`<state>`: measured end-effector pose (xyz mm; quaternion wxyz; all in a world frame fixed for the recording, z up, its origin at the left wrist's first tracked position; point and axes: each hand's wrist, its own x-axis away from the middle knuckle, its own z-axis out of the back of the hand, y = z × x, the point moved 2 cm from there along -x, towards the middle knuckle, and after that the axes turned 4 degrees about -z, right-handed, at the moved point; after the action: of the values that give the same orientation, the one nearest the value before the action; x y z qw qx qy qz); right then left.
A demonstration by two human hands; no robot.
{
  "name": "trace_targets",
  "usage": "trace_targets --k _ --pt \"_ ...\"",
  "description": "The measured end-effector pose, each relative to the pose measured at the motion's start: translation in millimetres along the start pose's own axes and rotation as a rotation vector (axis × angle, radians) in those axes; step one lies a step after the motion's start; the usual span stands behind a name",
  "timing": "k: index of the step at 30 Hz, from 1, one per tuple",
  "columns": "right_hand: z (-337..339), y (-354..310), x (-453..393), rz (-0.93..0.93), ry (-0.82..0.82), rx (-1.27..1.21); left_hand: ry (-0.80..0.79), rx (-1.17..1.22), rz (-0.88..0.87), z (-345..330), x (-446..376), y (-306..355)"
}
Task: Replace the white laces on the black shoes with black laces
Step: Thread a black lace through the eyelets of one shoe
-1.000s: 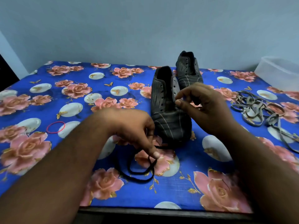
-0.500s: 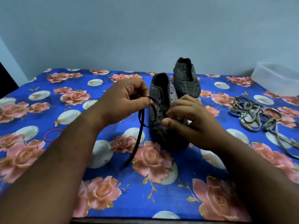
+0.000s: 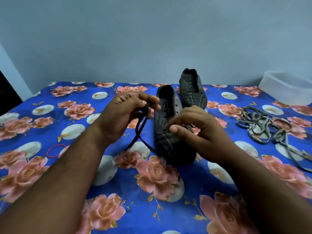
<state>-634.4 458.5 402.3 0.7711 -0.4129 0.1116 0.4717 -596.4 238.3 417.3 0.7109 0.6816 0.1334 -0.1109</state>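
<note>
Head view: left hand (image 3: 125,114) pinches black lace (image 3: 139,132); right hand (image 3: 200,130) grips near shoe (image 3: 168,132).

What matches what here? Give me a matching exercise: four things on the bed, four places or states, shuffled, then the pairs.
Things:
1. black lace
2. near shoe
3. old laces
4. rubber band

Places or states:
A. loose pile, far right
B. pinched in left hand
C. red ring, left of the forearm
D. under right hand

Pairs: 1-B, 2-D, 3-A, 4-C
</note>
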Motion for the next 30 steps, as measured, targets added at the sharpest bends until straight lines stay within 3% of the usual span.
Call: trace_targets --k 2,5,9,11,15,19,23,26,28,30 --pt "0.1 5.1 -1.7 -0.084 0.119 0.087 -0.123 0.125 0.008 -9.4 4.1 2.7" --pt "-3.7 10.7 -1.5 -0.109 0.087 0.209 -0.225 0.115 -0.024 -22.9 8.7 1.7" --pt "-5.8 9.7 -3.2 -0.028 0.031 0.218 -0.204 0.119 -0.104 -22.7 8.8 -2.6" --pt "-3.0 8.7 -3.6 -0.067 -0.018 0.037 -0.149 0.120 -0.113 -16.6 5.6 -4.4" --pt "5.5 0.3 -5.3 -0.236 -0.038 -0.712 -0.044 0.048 -0.156 -12.7 2.2 -3.8" --pt "12.0 1.5 -3.5 -0.288 0.041 -0.853 0.073 -0.051 -0.169 -7.0 -1.7 -5.8" --pt "28.5 10.6 -3.5 -0.302 0.186 -0.863 0.248 -0.406 -0.012 16.2 -8.4 -19.5" --pt "37.6 14.3 -4.6 -0.276 0.234 -0.850 0.220 -0.805 0.183 24.6 -8.0 -33.9" --pt "33.6 15.0 -3.8 -0.276 0.196 -0.759 0.185 -1.013 0.049 17.2 -5.8 -29.7" --pt "23.4 14.9 -2.1 -0.272 0.104 -0.675 0.033 -0.777 -0.187 -4.3 -2.7 -17.6"
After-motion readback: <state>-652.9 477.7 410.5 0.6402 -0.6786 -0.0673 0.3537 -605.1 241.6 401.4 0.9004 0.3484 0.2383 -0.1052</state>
